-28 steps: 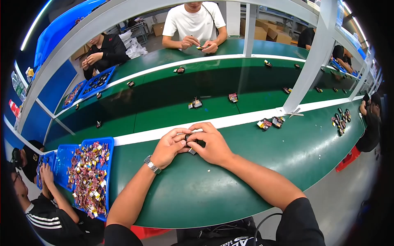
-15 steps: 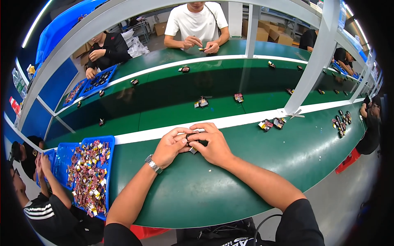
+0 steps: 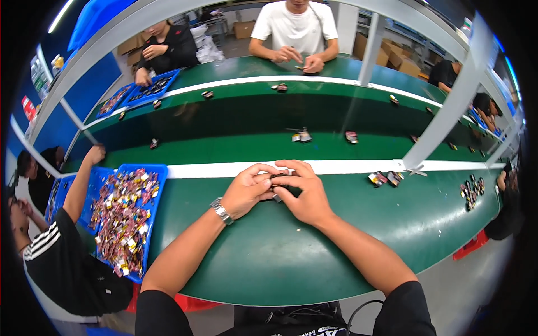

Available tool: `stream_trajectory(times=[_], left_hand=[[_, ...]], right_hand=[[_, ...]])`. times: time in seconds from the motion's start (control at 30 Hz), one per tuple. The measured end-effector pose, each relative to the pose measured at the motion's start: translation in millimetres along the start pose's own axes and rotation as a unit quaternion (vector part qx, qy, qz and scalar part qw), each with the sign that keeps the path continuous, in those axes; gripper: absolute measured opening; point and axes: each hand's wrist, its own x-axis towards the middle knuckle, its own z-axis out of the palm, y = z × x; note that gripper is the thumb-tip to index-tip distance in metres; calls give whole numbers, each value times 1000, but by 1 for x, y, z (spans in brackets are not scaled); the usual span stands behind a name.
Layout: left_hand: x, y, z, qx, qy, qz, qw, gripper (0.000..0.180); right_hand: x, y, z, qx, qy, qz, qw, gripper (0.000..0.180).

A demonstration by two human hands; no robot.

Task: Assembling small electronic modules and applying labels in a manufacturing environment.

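In front of me, above the green table (image 3: 263,241), my two hands meet around a small dark part (image 3: 278,189), mostly hidden by the fingers. A pale tab shows at its lower end. My left hand (image 3: 246,193), with a metal watch (image 3: 221,211) at the wrist, pinches it from the left. From the right, my right hand (image 3: 307,196) is closed on it, thumb underneath and fingers over the top. Left of my hands, a blue tray (image 3: 150,227) holds many small pink, yellow and white parts.
Beyond a white rail (image 3: 207,169) lies a green conveyor (image 3: 246,148) carrying scattered small parts. Two dark parts (image 3: 386,178) sit near a grey post (image 3: 443,117); a small pile (image 3: 472,193) lies farther right. Co-workers sit at the left, across the belt and at the right.
My view has shifted, so the scene sits farther right. Both hands stay together on the part. The co-worker at the left now stretches an arm out toward the conveyor.
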Motion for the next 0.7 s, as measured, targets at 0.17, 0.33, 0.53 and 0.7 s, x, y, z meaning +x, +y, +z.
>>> stream_trajectory(times=[0.17, 0.33, 0.53, 0.7], left_hand=[[2, -5, 5, -6, 20, 8, 1000, 22], [4, -7, 10, 10, 4, 32, 999, 22], [8, -14, 14, 17, 12, 44, 999, 21], [14, -16, 19, 15, -9, 46, 999, 20]], right_hand=[[5, -4, -6, 28, -63, 27, 997, 26], [0, -12, 1, -100, 39, -58, 993, 17], [-3, -15, 1, -143, 56, -99, 983, 17], [-6, -19, -3, -178, 53, -84, 979, 19]])
